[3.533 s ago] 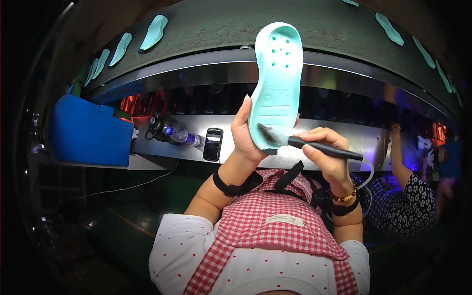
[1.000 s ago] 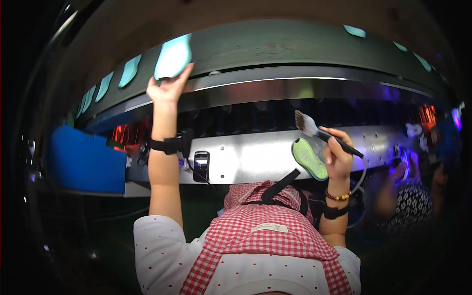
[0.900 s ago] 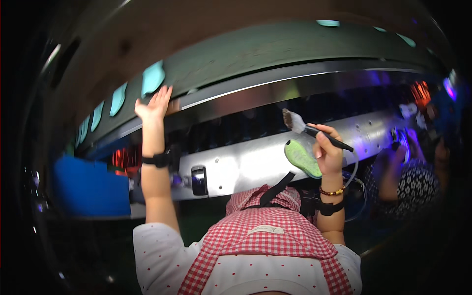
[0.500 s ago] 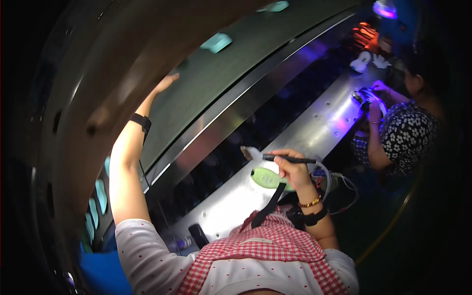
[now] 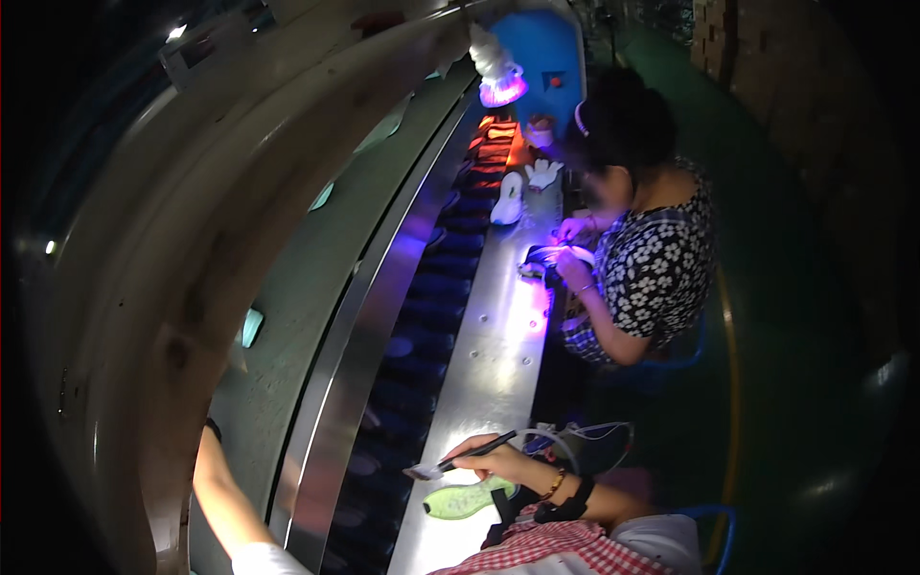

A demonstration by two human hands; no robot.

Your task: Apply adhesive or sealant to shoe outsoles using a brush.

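Note:
My right hand [image 5: 494, 458] is closed round the black handle of a brush [image 5: 443, 468], whose pale bristle end points left; a clear hose runs toward the handle's rear. Just below it, a pale green shoe sole [image 5: 460, 501] with a dark tip lies on the metal ledge [image 5: 489, 383]. My left forearm [image 5: 225, 498] reaches up over the green belt [image 5: 268, 402]. Past the dark wristband, the curved hood [image 5: 172, 316] hides my left hand, so what it touches does not show.
Between belt and ledge runs a dark lower track [image 5: 407, 374] carrying shoe parts. A co-worker [image 5: 642, 268] handles a shoe under purple light farther along. A white shoe [image 5: 508, 198] stands near an orange-glowing section and a blue machine [image 5: 541, 62]. Pale green pieces [image 5: 251, 328] lie on the belt.
My view has swung to the right along the line. My left hand, visible earlier over the belt, is now behind the hood. My right hand still holds the brush near the sole.

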